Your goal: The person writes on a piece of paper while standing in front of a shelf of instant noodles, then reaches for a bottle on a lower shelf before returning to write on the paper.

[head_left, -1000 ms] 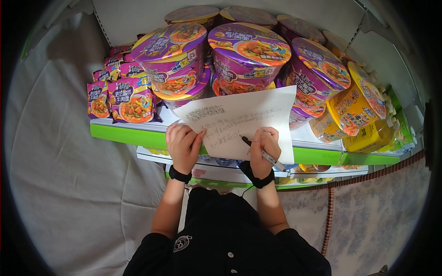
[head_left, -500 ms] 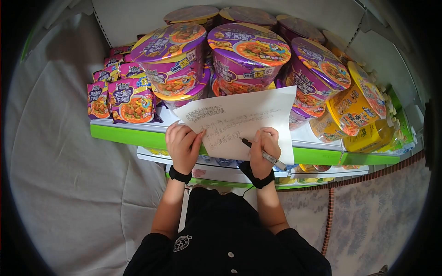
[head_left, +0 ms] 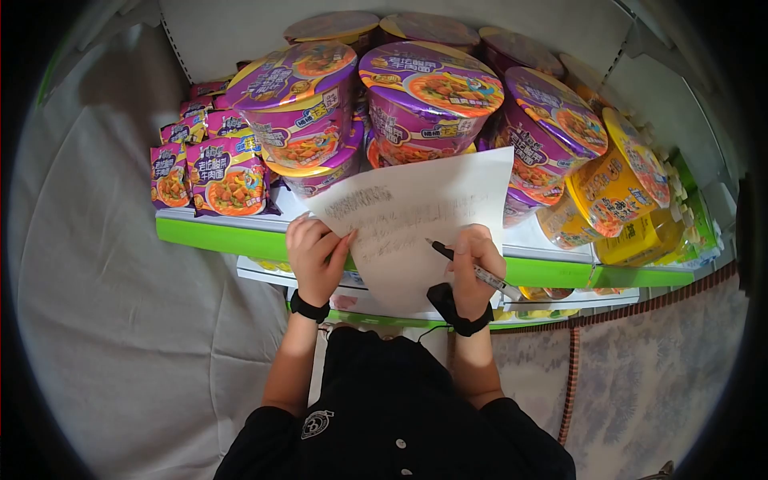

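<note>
A white sheet of paper point(head_left: 416, 280) with several lines of dark handwriting leans over the shelf's front edge. My left hand point(head_left: 314, 248) grips its left side between thumb and fingers. In my right hand point(head_left: 478, 268) is a black and silver pen point(head_left: 490, 278), its tip pointing up and left, over the paper's right half. Whether the tip touches the paper I cannot tell. Just behind the sheet stand purple noodle tubs point(head_left: 432, 88).
Purple noodle packets point(head_left: 228, 180) sit at the shelf's left. On the right are yellow tubs point(head_left: 612, 196) and a bottle of yellow liquid point(head_left: 640, 238). A green shelf edge point(head_left: 224, 238) runs across, with lower shelves beneath. Grey cloth point(head_left: 136, 264) hangs at the left.
My right hand has moved a little to the right with the pen. The lower part of the paper now curves down, and my left hand still holds its left side.
</note>
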Motion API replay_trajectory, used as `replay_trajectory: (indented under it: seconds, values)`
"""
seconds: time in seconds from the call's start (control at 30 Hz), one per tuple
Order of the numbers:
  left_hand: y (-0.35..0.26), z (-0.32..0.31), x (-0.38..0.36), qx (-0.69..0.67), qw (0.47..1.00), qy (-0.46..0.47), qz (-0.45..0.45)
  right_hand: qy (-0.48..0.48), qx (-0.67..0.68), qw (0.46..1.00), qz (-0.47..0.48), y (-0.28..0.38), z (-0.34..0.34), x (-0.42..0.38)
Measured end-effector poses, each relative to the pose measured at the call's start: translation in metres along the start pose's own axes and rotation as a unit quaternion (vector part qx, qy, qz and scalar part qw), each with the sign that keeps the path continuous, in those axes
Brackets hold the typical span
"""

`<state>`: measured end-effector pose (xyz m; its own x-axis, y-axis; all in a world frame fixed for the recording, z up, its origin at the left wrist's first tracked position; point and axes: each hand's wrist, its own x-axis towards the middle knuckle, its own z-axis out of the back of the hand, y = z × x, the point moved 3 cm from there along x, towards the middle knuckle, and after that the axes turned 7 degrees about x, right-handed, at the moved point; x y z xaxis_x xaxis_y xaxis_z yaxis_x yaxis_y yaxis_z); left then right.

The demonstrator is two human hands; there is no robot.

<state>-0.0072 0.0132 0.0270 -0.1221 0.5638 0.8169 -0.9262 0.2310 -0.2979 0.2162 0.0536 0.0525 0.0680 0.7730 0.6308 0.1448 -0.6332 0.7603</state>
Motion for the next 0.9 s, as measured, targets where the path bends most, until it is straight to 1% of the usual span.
replay_trajectory:
  seconds: [0.03, 0.1, 0.13, 0.2, 0.3, 0.43, 0.53, 0.63, 0.73, 0.83, 0.9]
  values:
    - [-0.0003, 0.0008, 0.0002, -0.011, 1.0, -0.001, -0.006, -0.001, -0.001, 1.0, -0.001, -0.0023, 0.0012, 0.0014]
    - [-0.0008, 0.0025, -0.0005, -0.016, 1.0, 0.005, -0.006, 0.042, -0.061, 0.993, 0.088, -0.0055, -0.0004, 0.0026]
    - [-0.0002, 0.0032, -0.0007, -0.019, 1.0, 0.009, -0.005, 0.043, -0.06, 0.993, 0.087, -0.0085, -0.0011, 0.0014]
    - [0.0001, 0.0022, -0.0008, -0.014, 1.0, 0.005, -0.008, 0.053, -0.123, 0.982, 0.136, -0.0104, -0.0049, -0.0019]
    - [-0.0014, 0.0011, -0.0003, -0.005, 1.0, 0.0, -0.009, 0.036, -0.124, 0.98, 0.152, -0.0088, -0.0056, -0.0018]
    - [-0.0034, 0.0005, 0.0011, 0.0, 1.0, -0.008, -0.007, 0.046, -0.142, 0.978, 0.144, -0.006, -0.0066, -0.0004]
    - [-0.0028, 0.0005, 0.0009, -0.004, 1.0, -0.006, -0.007, 0.044, -0.149, 0.976, 0.154, -0.0061, -0.0081, -0.0003]
    - [-0.0027, 0.0008, 0.001, -0.003, 1.0, -0.008, -0.008, 0.017, -0.135, 0.979, 0.154, -0.0071, -0.0072, -0.0013]
    - [-0.0034, 0.0008, 0.001, 0.0, 1.0, -0.008, -0.006, 0.045, -0.151, 0.976, 0.153, -0.0084, -0.0065, -0.0019]
    - [-0.0036, 0.0011, 0.0009, -0.001, 1.0, -0.006, -0.006, 0.029, -0.145, 0.974, 0.17, -0.0074, -0.007, -0.002]
    - [-0.0027, 0.0013, 0.0005, -0.002, 1.0, -0.003, -0.007, 0.007, -0.146, 0.979, 0.145, -0.0108, -0.0052, -0.0041]
